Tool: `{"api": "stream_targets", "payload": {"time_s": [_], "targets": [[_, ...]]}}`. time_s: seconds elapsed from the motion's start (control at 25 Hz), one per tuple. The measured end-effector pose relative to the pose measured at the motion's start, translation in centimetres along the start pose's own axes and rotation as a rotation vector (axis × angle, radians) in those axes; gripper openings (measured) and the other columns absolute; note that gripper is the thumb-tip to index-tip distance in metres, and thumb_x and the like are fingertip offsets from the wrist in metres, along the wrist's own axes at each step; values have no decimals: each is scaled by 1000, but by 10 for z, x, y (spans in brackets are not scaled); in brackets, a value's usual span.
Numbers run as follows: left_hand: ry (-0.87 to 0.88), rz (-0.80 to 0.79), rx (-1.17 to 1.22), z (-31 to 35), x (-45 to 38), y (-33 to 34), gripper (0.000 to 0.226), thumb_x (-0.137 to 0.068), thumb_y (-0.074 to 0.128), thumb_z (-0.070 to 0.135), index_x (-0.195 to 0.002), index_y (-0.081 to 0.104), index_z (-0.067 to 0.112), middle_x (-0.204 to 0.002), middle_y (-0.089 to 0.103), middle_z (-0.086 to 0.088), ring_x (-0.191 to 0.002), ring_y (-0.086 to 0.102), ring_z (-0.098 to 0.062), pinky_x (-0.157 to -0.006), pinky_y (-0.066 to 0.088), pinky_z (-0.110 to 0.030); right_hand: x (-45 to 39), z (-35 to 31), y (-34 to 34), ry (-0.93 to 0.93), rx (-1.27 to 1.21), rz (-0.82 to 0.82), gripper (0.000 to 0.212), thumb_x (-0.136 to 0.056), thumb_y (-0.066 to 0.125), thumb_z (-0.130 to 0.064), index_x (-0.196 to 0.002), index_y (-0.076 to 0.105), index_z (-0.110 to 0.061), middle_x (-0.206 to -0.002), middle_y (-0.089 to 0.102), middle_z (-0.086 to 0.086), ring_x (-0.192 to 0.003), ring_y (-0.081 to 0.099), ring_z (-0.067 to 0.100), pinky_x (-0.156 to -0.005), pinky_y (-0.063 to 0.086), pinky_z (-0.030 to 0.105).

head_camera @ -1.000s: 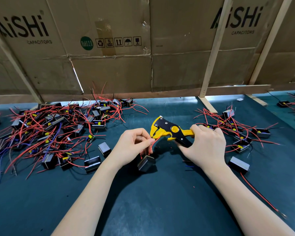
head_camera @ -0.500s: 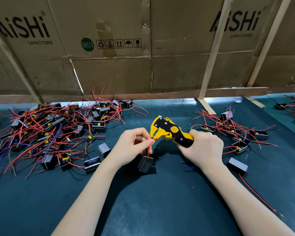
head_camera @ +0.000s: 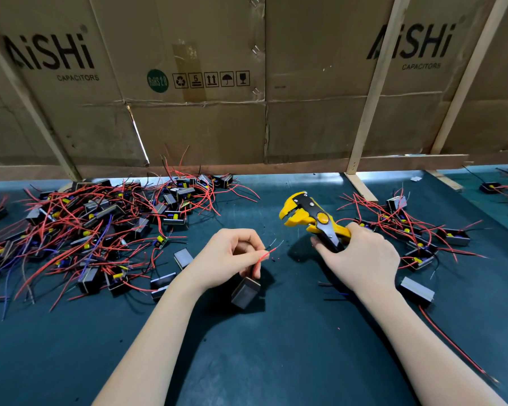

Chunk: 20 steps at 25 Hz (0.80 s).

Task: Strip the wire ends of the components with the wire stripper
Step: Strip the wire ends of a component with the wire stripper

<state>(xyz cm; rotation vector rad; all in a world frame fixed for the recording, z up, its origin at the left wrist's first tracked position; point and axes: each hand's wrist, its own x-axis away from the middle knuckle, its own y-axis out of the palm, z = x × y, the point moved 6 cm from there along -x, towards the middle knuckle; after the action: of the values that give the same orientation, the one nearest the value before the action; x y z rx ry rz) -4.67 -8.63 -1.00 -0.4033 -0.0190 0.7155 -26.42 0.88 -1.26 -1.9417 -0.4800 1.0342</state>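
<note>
Stripper (head_camera: 311, 218) withdrawn—wire (head_camera: 263, 257) (red) pinched in left fingers (head_camera: 247, 253).

Cardboard boxes (head_camera: 194, 83) behind green mat (head_camera: 276, 361)

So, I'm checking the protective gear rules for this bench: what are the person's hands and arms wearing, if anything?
Nothing that the head view shows. The left hand and the right hand are bare, with no gloves, rings or finger cots. Both forearms are bare as far as the bottom edge of the picture: no sleeves, watch, wristband or grounding strap in view. Anything worn above that is out of frame.
</note>
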Motion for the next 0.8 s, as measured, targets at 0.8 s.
{"api": "stream_targets", "payload": {"time_s": [0.8], "targets": [[97,357,326,22,5,-18,6,-89,65,10,-86,67,5,-70,66,-4,-54,64,-17,-54,50,-20,-8,18,-9,210,-421,-33,53,-69,68,-69,-77,54,-18,-76,62,-4,-80,59,29,-81,49,44]]}}
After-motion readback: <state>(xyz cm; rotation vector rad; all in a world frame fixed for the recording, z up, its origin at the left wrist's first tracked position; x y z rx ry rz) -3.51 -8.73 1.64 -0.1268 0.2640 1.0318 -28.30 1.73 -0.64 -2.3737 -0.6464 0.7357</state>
